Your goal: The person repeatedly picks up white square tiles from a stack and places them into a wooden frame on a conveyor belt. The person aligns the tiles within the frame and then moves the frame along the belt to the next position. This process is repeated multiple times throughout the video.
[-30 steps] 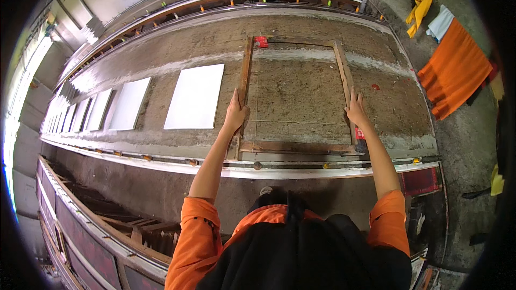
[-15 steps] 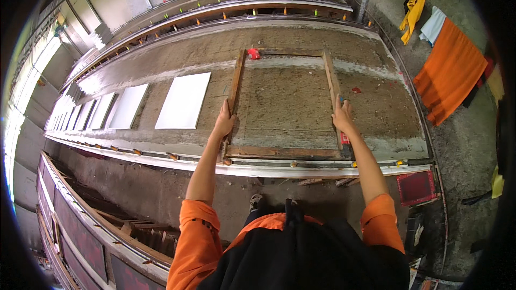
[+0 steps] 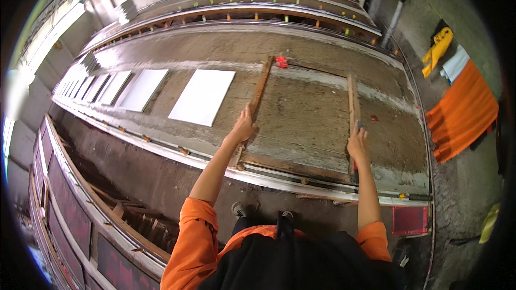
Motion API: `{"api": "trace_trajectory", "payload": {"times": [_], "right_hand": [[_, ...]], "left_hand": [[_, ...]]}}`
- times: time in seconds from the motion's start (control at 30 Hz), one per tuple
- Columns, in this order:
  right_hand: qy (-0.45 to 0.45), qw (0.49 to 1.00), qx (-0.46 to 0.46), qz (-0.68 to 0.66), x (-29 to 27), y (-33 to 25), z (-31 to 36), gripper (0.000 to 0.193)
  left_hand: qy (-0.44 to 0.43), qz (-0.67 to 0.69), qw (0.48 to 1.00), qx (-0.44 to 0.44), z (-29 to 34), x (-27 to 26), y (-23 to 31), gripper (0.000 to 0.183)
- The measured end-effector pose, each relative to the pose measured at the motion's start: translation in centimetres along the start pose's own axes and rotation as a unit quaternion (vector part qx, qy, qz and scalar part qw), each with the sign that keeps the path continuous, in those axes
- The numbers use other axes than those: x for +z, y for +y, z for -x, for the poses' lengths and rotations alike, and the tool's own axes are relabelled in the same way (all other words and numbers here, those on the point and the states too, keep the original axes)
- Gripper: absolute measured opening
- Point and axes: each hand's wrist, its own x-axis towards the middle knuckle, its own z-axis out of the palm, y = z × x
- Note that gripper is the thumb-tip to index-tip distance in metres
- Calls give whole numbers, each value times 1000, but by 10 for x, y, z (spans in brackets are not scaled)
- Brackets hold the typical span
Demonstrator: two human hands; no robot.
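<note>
A rectangular wooden frame (image 3: 295, 165) lies across the long brown-topped table (image 3: 398, 150), with the worn tabletop showing inside it. My left hand (image 3: 243, 125) is closed around its left bar. On the right bar rests my right hand (image 3: 358, 143), fingers wrapped over it. A small red patch (image 3: 281, 62) marks the frame's far left corner. Left of the frame lies a white rectangular sheet (image 3: 203, 96), and several more white pieces (image 3: 145, 90) run in a row toward the far left.
A pale rail (image 3: 215, 165) with small stops edges the table's near side. Below right sits a red-rimmed dark panel (image 3: 410, 220). Orange cloth (image 3: 463, 111) and yellow cloth (image 3: 438, 51) hang at the right. Behind me on the left stands a rack (image 3: 115, 220) of dark panels.
My view has turned, so the table now slants down to the right. Both hands still hold the frame, which keeps about the same place on the table.
</note>
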Motion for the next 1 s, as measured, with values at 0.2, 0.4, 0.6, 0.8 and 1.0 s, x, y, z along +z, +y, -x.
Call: {"api": "trace_trajectory", "payload": {"times": [0.2,0.4,0.6,0.8,1.0], "right_hand": [[193,973,-89,-88,-35,-121,40,42],[9,719,-542,-436,2,-384,164,20],[-170,592,-676,-403,64,-519,248,19],[-299,542,-719,-314,107,-616,277,17],[-341,555,-696,-300,155,-713,277,17]], "left_hand": [[223,173,956,78,87,-87,-3,48],[543,235,796,-131,260,-129,-111,31],[602,28,737,-306,379,-158,-163,30],[636,28,675,-372,434,-176,-190,25],[635,53,657,-403,430,-203,-267,24]]}}
